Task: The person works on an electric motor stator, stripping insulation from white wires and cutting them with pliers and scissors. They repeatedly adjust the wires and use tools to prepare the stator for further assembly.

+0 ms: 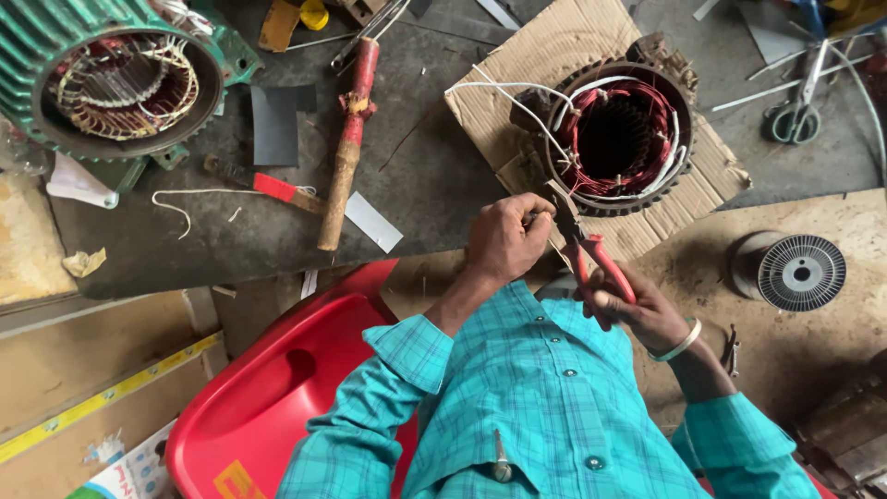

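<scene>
my right hand is closed around the red handles of a pair of pliers, their tip up by my left hand. my left fingers pinch a thin wire end just beside the motor stator with red windings, which rests on cardboard.

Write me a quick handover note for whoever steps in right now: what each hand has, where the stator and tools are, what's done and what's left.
Left hand: pinching something small at the pliers' tip; too small to tell what.
Right hand: gripping the red-handled pliers.
Stator with red windings and white leads sits on cardboard just ahead of the hands.
Green motor housing is far left; hammer lies between; scissors far right.
Done: windings are in the stator.
Left: white leads hang loose.
</scene>
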